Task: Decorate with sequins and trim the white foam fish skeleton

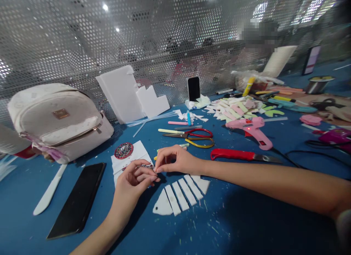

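Observation:
My left hand (135,180) and my right hand (177,160) meet over the blue table, fingertips almost touching. On the right, thumb and forefinger are pinched together; my left fingers curl in towards the thumb. Whatever lies between the fingertips is too small to make out. Just below them, white foam pieces form a segmented fish: a head piece (162,205) with a dark eye dot, several slanted strips (179,195) and a tail piece (202,184). Behind my left hand, a round red-rimmed tin (124,150) of small dark and shiny bits sits on white paper (141,149).
Scissors (189,135), a red-handled knife (233,154) and a pink glue gun (253,128) with its cable lie beyond my right arm. A black phone (79,198), white plastic knife (52,189) and white backpack (60,119) are left. Foam scraps (236,108) are heaped behind.

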